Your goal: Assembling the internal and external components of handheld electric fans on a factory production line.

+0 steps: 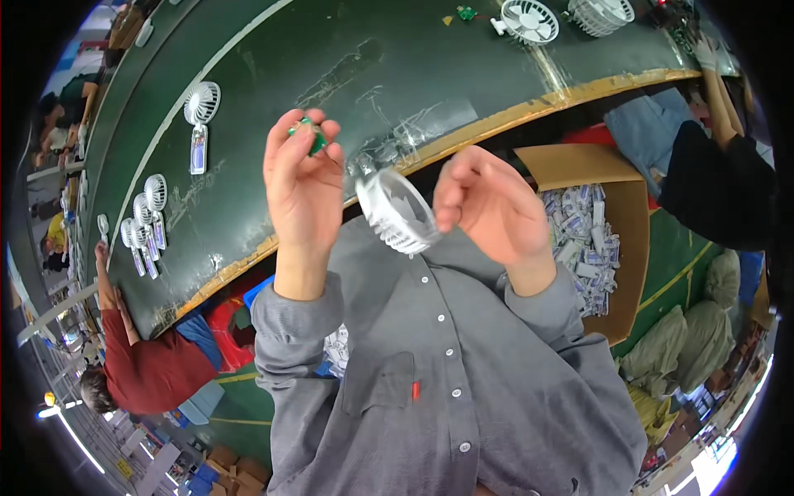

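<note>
Between the thumb and fingers of my left hand [299, 186] is a small green circuit board [313, 136]. Beside it, in front of my shirt, a white round fan housing [397, 213] hangs tilted, its ribbed side down and slightly blurred. Whether wires join it to the board I cannot make out. My right hand [496, 211] is just right of the housing with loosely bent fingers spread apart. Its fingertips come close to the housing's rim, and no grip on it shows.
A dark green worktable [273, 74] with a worn yellowish edge lies ahead. Assembled handheld fans [201, 107] stand at left; a fan head [529, 22] lies at far right. A cardboard box [626, 248] of small white parts is at my right. Co-workers [157, 368] sit on both sides.
</note>
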